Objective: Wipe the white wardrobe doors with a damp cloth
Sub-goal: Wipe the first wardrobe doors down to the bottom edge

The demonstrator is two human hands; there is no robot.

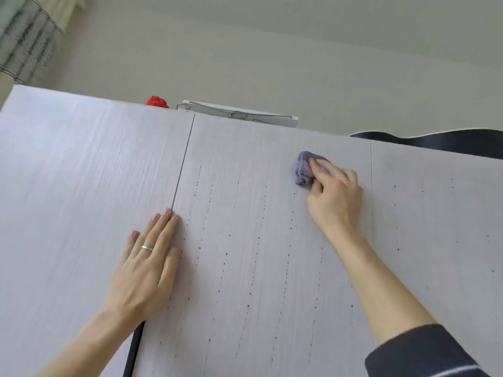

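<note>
Two hands are meeting the white wardrobe doors [81, 186]. The right hand [334, 197] is gripping the bunched purple cloth [304, 170], pressing it near the top right corner of the middle door [258, 213], above the dark speckles [226, 253]. The left hand [147, 262] is lying flat, fingers straight, at that door's left edge, probably bracing it shut.

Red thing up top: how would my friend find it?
Look along the top edge of the white wardrobe. Just left of the dark gap between two doors, beside a white board, peeks the red thing, the only bright colour there.
</note>
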